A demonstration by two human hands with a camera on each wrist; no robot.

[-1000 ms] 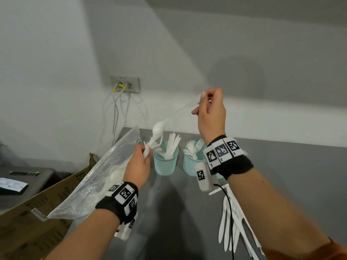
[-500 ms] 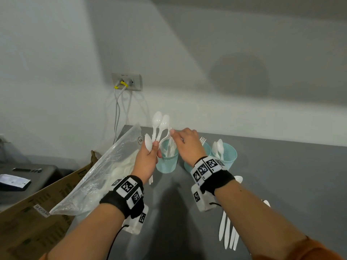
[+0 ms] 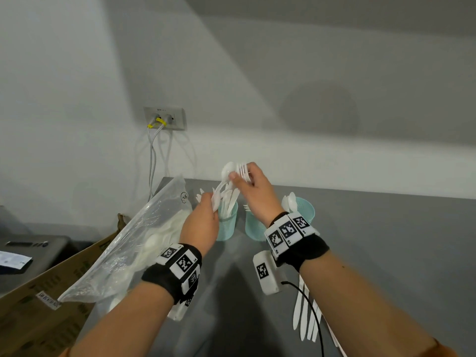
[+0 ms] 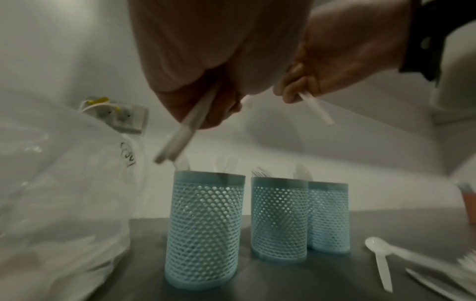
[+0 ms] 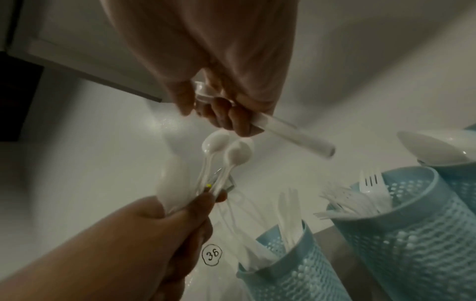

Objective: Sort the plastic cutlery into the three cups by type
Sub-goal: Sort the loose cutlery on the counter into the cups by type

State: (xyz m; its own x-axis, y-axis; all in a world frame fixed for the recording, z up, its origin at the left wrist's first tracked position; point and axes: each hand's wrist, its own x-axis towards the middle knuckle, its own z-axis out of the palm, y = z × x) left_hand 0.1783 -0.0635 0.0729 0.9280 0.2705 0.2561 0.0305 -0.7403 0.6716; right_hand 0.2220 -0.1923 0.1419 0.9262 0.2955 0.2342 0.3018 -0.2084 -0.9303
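Observation:
Three teal mesh cups stand in a row at the back of the grey table: the left cup (image 3: 228, 226) holds knives, the middle cup (image 3: 253, 229) forks, the right cup (image 3: 305, 211) spoons. My left hand (image 3: 212, 202) grips a bundle of white spoons (image 5: 226, 154) above the left cup. My right hand (image 3: 238, 176) is just above that bundle and pinches a white fork (image 3: 243, 170) near its tines. The fork's handle (image 5: 296, 139) sticks out below the curled fingers. The wrist views show the knife cup (image 5: 291, 270) and fork cup (image 5: 412, 224) beneath both hands.
A clear plastic bag (image 3: 128, 248) with more white cutlery leans at the table's left edge, over a cardboard box (image 3: 38, 305). Several loose knives (image 3: 306, 313) and a spoon (image 4: 378, 248) lie on the table at the right. A wall socket (image 3: 164, 118) with cables is behind.
My right hand came down from high up to the left hand's bundle, and now holds a fork slightly above it. The left hand moved a little right, over the left cup.

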